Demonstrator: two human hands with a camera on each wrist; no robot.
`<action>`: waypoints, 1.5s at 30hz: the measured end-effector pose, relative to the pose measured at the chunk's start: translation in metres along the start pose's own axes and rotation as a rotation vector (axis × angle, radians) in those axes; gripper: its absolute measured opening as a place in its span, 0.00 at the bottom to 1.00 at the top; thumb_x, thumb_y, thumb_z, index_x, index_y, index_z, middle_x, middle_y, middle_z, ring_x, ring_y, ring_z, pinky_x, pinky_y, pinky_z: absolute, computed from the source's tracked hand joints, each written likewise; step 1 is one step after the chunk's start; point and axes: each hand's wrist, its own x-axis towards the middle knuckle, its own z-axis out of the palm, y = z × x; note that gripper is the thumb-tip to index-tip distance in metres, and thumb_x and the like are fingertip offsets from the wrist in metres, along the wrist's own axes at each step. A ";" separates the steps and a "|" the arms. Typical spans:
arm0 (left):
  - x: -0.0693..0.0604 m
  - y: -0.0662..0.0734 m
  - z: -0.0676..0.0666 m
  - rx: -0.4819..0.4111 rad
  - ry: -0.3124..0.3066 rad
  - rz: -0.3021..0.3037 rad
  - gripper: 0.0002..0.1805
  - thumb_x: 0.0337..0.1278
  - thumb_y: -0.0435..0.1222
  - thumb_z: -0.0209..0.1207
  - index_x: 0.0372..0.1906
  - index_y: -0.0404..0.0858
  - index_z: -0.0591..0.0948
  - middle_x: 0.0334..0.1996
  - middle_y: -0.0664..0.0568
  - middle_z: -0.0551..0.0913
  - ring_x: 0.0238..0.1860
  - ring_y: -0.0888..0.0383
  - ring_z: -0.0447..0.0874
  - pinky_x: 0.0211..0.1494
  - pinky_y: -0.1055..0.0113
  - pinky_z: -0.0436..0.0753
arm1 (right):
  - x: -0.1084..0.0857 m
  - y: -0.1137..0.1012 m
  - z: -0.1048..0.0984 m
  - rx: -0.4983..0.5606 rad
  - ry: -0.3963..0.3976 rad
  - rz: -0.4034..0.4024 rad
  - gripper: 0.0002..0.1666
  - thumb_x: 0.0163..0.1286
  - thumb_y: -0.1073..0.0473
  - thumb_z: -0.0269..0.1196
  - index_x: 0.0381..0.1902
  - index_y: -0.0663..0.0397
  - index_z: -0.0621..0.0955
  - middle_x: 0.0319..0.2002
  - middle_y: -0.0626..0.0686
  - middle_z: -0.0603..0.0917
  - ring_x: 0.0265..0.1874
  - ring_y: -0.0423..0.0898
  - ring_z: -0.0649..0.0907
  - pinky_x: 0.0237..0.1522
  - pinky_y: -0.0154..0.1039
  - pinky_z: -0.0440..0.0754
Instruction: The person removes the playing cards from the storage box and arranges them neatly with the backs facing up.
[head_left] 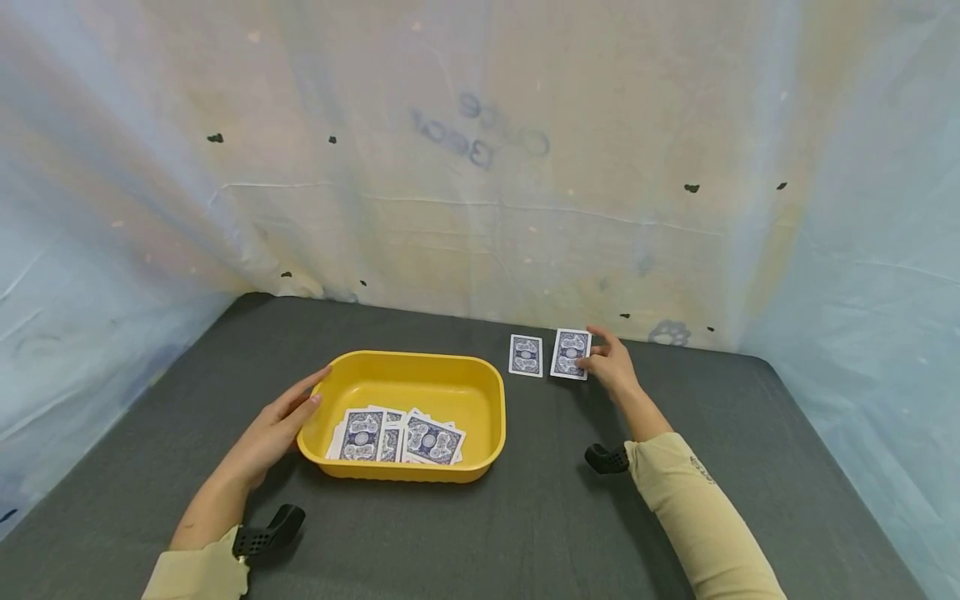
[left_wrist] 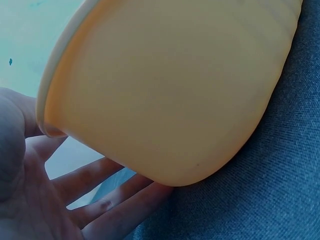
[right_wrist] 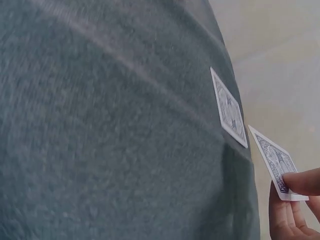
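My right hand point(head_left: 611, 364) pinches a blue-backed playing card point(head_left: 571, 354) by its right edge, thumb on the patterned back. In the right wrist view this card point(right_wrist: 274, 162) is tilted and held off the dark cloth. Just left of it, a second playing card point(head_left: 526, 356) lies face down on the cloth. My left hand point(head_left: 272, 433) rests against the left end of a yellow tray point(head_left: 491, 408), fingers extended along its outer wall point(left_wrist: 165, 90). Inside the tray, several face-down playing cards point(head_left: 362, 435) overlap in a loose pile toward the near side.
Dark grey cloth point(head_left: 525, 533) covers the table. A pale plastic sheet point(head_left: 480, 250) hangs behind the table's far edge and along both sides. Black wrist mounts point(head_left: 606, 459) stick out from both forearms.
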 end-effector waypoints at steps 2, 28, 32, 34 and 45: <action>0.000 0.000 0.000 0.000 0.001 0.001 0.33 0.72 0.55 0.41 0.77 0.54 0.50 0.71 0.32 0.55 0.57 0.43 0.72 0.46 0.62 0.81 | 0.000 0.002 -0.001 -0.014 0.005 0.002 0.42 0.64 0.73 0.59 0.74 0.55 0.58 0.58 0.69 0.72 0.49 0.57 0.77 0.53 0.51 0.76; 0.000 0.000 0.001 -0.034 0.007 0.034 0.32 0.73 0.52 0.42 0.76 0.51 0.52 0.70 0.33 0.58 0.57 0.43 0.73 0.45 0.65 0.81 | 0.018 0.023 -0.004 -0.311 0.040 -0.016 0.43 0.59 0.67 0.65 0.71 0.56 0.63 0.55 0.70 0.76 0.51 0.64 0.76 0.49 0.54 0.75; 0.000 0.000 0.002 -0.029 0.009 0.031 0.32 0.73 0.53 0.42 0.76 0.52 0.53 0.69 0.33 0.59 0.56 0.43 0.73 0.45 0.65 0.81 | 0.019 0.021 -0.004 -0.354 0.019 -0.024 0.42 0.60 0.65 0.65 0.71 0.58 0.62 0.57 0.71 0.75 0.53 0.65 0.75 0.52 0.56 0.74; 0.001 0.000 0.002 -0.026 0.011 0.028 0.31 0.73 0.53 0.42 0.76 0.53 0.53 0.69 0.34 0.59 0.56 0.43 0.73 0.45 0.64 0.81 | 0.020 0.021 -0.004 -0.385 0.010 -0.039 0.40 0.61 0.65 0.65 0.70 0.59 0.63 0.57 0.71 0.75 0.54 0.65 0.75 0.53 0.56 0.74; 0.001 -0.001 0.000 -0.021 0.010 0.007 0.32 0.73 0.54 0.42 0.76 0.54 0.52 0.69 0.34 0.58 0.56 0.43 0.72 0.46 0.62 0.81 | 0.025 0.020 0.000 -0.520 -0.019 -0.121 0.28 0.61 0.62 0.65 0.59 0.67 0.76 0.53 0.69 0.78 0.51 0.62 0.79 0.50 0.53 0.76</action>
